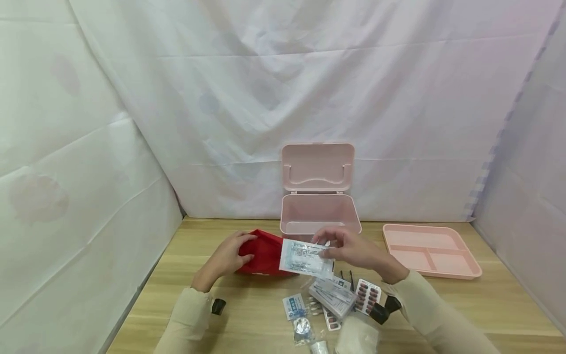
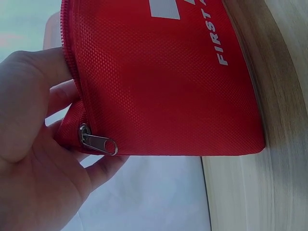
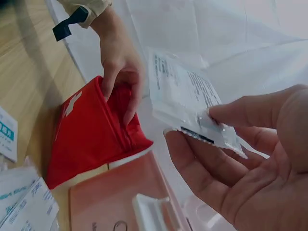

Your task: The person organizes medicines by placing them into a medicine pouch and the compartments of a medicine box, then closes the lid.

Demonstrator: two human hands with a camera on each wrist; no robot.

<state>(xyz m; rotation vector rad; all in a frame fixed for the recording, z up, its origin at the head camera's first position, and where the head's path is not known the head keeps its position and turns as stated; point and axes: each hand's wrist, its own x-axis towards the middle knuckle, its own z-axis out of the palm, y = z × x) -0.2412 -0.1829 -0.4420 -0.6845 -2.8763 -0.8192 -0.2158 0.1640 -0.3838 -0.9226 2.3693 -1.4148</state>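
My left hand (image 1: 231, 254) grips a red zippered first aid pouch (image 2: 159, 101) by its open mouth. The pouch stands on the table, its metal zipper pull (image 2: 99, 143) hanging beside the palm in the left wrist view. Fingers of that hand (image 3: 120, 57) reach over the mouth's edge in the right wrist view; what lies inside is hidden. Between thumb and fingers my right hand (image 1: 351, 248) pinches a flat, printed white packet (image 1: 304, 257) with a clear film face. The packet (image 3: 183, 91) is in the air, just right of the pouch mouth.
Behind the hands stands a pink box (image 1: 318, 169) with its lid raised. A pink divided tray (image 1: 431, 248) lies to the right. In front are a clear plastic case (image 1: 332, 299), blister packs (image 1: 368, 296), a blue-and-white packet (image 1: 294, 307) and a white bundle (image 1: 358, 337).
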